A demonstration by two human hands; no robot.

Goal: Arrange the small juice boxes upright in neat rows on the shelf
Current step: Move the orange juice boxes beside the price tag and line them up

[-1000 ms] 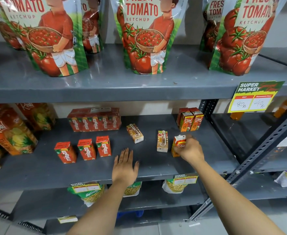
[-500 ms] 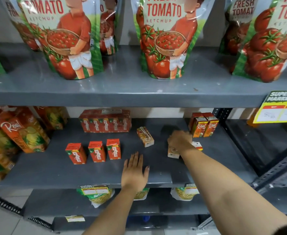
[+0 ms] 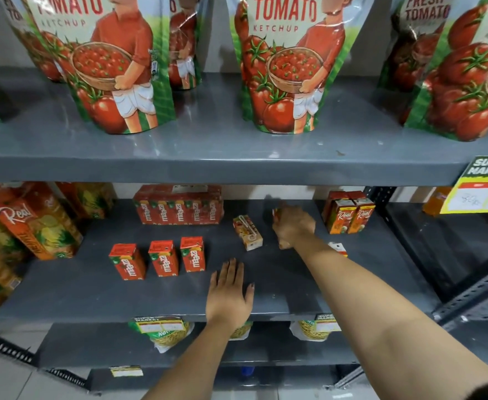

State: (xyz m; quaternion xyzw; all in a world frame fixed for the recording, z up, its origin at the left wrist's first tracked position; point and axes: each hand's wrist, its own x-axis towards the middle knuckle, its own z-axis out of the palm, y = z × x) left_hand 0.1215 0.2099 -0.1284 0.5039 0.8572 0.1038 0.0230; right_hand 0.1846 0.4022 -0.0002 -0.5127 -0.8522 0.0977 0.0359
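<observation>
On the grey middle shelf (image 3: 150, 298) three red Maaza juice boxes (image 3: 163, 258) stand upright in a row at front left. One small juice box (image 3: 248, 232) lies on its side at the centre, straw side up. My right hand (image 3: 293, 225) is closed around another small juice box (image 3: 276, 213) just right of it; only the box's red edge shows past my fingers. A further small box (image 3: 338, 249) lies partly hidden behind my right forearm. My left hand (image 3: 231, 290) rests flat on the shelf front, fingers spread, holding nothing.
A shrink-wrapped Maaza multipack (image 3: 179, 207) stands at the back. Small Real cartons (image 3: 349, 216) stand upright at back right, large Real cartons (image 3: 35, 220) on the left. Ketchup pouches (image 3: 283, 67) fill the shelf above. A price tag (image 3: 482, 186) hangs at right.
My right hand left the rightmost lying box, moved left and back, and closed on the middle box, lifting it. My left hand stayed flat. The view moved closer.
</observation>
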